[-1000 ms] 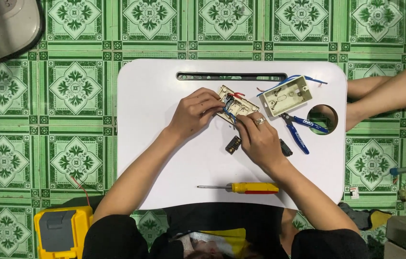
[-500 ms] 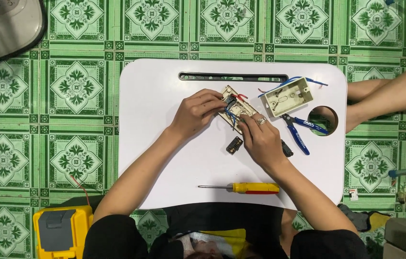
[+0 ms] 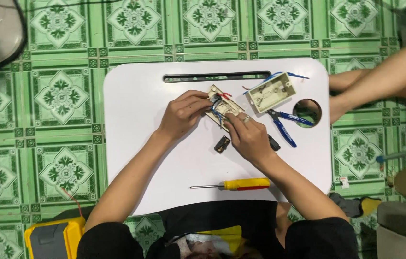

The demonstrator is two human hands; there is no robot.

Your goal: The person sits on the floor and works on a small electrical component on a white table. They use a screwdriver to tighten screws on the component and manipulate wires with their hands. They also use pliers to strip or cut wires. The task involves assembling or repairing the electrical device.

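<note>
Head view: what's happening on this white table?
A person holds a beige switch plate with blue and red wires over the white table: left hand steadies it, right hand works at its wiring. Nearby lie a beige wall box, blue-handled pliers, a small black part and a yellow screwdriver.

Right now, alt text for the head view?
Seen from above, the left hand and right hand work on a cream switch plate with blue wires on a white lap table. Nearby: a yellow screwdriver, blue pliers, an open wall box.
</note>
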